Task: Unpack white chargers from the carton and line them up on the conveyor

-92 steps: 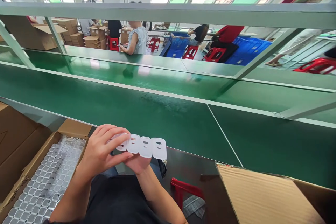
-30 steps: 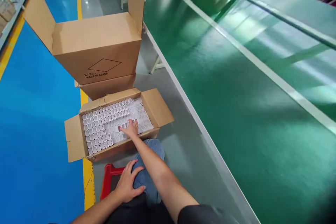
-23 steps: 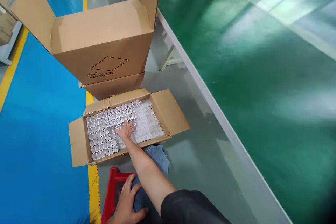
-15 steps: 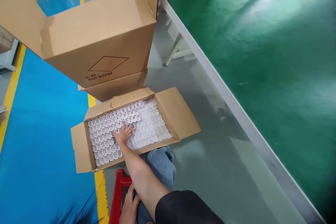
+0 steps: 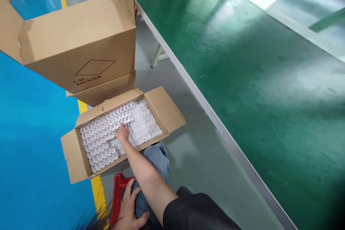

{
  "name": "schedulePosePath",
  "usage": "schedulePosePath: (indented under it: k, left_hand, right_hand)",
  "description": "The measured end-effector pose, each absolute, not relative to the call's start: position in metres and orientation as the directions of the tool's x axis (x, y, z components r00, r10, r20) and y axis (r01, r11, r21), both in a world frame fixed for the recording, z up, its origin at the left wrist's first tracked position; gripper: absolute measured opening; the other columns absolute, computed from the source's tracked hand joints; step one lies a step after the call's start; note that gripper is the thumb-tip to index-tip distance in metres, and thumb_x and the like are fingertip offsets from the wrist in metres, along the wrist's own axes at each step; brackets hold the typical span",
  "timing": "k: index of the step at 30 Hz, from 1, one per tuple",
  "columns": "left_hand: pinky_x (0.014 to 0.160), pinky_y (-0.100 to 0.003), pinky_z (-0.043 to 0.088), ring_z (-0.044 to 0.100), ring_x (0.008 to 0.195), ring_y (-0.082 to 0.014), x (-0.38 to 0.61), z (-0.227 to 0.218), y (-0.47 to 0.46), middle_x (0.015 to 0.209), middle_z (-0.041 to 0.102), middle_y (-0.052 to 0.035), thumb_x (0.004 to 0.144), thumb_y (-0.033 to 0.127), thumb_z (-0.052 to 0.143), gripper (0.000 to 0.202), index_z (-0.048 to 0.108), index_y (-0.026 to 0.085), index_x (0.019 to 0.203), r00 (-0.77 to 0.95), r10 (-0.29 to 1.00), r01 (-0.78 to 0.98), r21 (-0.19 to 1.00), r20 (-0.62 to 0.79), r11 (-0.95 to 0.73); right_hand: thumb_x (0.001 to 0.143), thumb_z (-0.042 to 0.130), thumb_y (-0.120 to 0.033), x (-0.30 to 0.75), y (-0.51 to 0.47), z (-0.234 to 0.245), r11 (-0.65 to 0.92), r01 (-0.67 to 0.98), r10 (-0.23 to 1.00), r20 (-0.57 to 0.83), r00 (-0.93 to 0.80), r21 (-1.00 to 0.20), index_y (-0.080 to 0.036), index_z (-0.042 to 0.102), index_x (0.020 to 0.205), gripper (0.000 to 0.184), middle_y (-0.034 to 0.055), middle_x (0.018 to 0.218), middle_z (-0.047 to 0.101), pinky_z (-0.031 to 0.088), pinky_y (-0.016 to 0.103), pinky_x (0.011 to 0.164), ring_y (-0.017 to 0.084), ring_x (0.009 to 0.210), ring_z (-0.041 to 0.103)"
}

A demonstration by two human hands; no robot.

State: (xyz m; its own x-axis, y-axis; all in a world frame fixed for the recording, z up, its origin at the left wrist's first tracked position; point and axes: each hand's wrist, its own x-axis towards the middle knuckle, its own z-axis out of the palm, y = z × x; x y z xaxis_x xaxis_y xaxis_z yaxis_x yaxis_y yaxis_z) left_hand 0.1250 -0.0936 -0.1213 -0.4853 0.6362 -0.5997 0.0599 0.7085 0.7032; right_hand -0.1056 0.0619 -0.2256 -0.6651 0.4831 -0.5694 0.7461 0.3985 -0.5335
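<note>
- Print on tall carton (image 5: 81, 43), far left: "MADE IN CHINA" under a diamond outline.
- Low open carton (image 5: 164, 109) just nearer, on the grey floor (image 5: 194, 151), packed with white pieces (image 5: 98, 143).
- Right hand (image 5: 122, 133) on the white pieces, fingers loosely spread; grip impossible to tell.
- Left hand (image 5: 129, 210) open on jeans knee, holding nothing.
- Green table (image 5: 242, 79) at right; blue floor (image 5: 32, 133) left of yellow line (image 5: 97, 190).

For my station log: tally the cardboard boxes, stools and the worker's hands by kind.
Cardboard boxes: 3 (open box of white parts, top box, lower box under it)
Red stool: 1
Hands: 2 (right hand on the white parts, left hand on the jeans)
Total: 6. The white parts are too many to count.
</note>
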Motion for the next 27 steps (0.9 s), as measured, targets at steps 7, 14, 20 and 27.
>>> schedulePosePath:
  k: [7, 14, 20, 27]
  left_hand:
    - [0.124, -0.057, 0.019, 0.013, 0.154, -0.0375, 0.122, -0.111, -0.088, 0.166, 0.016, -0.0139, 0.076, 0.041, 0.071, 0.074, 0.048, 0.024, 0.145, -0.463, 0.627, 0.022, 0.699, -0.627, 0.715]
    - [0.124, -0.056, 0.022, 0.018, 0.153, -0.037, 0.126, -0.112, -0.088, 0.166, 0.019, -0.0113, 0.076, 0.045, 0.071, 0.071, 0.051, 0.027, 0.142, -0.501, 0.622, 0.04, 0.702, -0.601, 0.711]
    - [0.125, -0.054, 0.02, 0.016, 0.154, -0.0351, 0.125, -0.109, -0.088, 0.167, 0.016, -0.0089, 0.077, 0.041, 0.071, 0.071, 0.049, 0.028, 0.143, -0.481, 0.63, 0.037, 0.704, -0.61, 0.709]
    - [0.125, -0.055, 0.018, 0.013, 0.155, -0.0342, 0.123, -0.105, -0.085, 0.167, 0.014, -0.009, 0.077, 0.034, 0.07, 0.072, 0.047, 0.028, 0.145, -0.462, 0.628, 0.022, 0.7, -0.626, 0.714]
  right_hand:
    - [0.098, 0.053, -0.026, -0.111, 0.094, -0.226, 0.374, 0.757, 0.497, -0.573, -0.652, -0.536, -0.018, 0.049, 0.142, 0.044, 0.0138, 0.129, 0.061, 0.05, 0.041, 0.096, 0.026, 0.119, 0.058]
    - [0.098, 0.061, -0.035, -0.108, 0.113, -0.235, 0.343, 0.756, 0.466, -0.597, -0.653, -0.558, -0.017, 0.059, 0.127, 0.035, 0.0091, 0.123, 0.063, 0.057, 0.044, 0.089, 0.022, 0.104, 0.065]
    - [0.097, 0.061, -0.035, -0.111, 0.12, -0.236, 0.344, 0.747, 0.429, -0.612, -0.664, -0.569, -0.018, 0.06, 0.126, 0.033, 0.0093, 0.124, 0.063, 0.056, 0.044, 0.091, 0.023, 0.106, 0.065]
    - [0.098, 0.06, -0.036, -0.11, 0.138, -0.244, 0.274, 0.811, 0.483, -0.655, -0.581, -0.517, -0.02, 0.061, 0.125, 0.031, 0.0096, 0.128, 0.061, 0.056, 0.043, 0.092, 0.022, 0.108, 0.063]
